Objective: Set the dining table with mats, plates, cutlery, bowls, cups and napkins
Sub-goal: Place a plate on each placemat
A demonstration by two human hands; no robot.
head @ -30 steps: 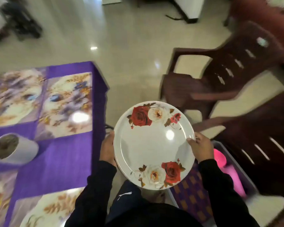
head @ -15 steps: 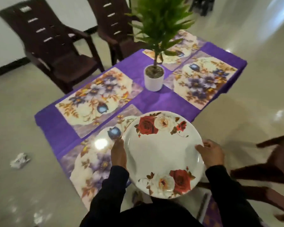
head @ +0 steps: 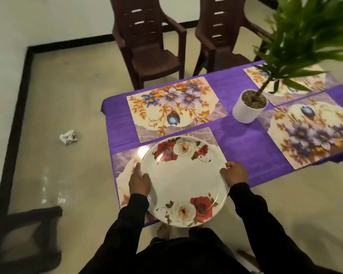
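Four mats (head: 172, 109) lie around the pot (head: 248, 107); your left hand (head: 140, 182) and right hand (head: 235, 174) fingers pinch one plate (head: 183, 179) above the nearest mat. Cutlery, bowls, cups, napkins remain.

I count one plate (head: 183, 180), white with red and cream roses, and two hands on it: my left hand (head: 139, 181) and my right hand (head: 235, 174). Four floral mats lie on the one purple-covered table (head: 244, 139): the near-left mat (head: 125, 171) under the plate, the far-left mat (head: 172, 107), the near-right mat (head: 313, 131) and the far-right mat (head: 297, 84). One potted plant (head: 249, 106) stands among them. I see two brown chairs at the far side, first chair (head: 151, 40) and second chair (head: 220, 34), and part of a dark chair (head: 24, 238) at lower left. One crumpled paper (head: 68, 137) lies on the floor
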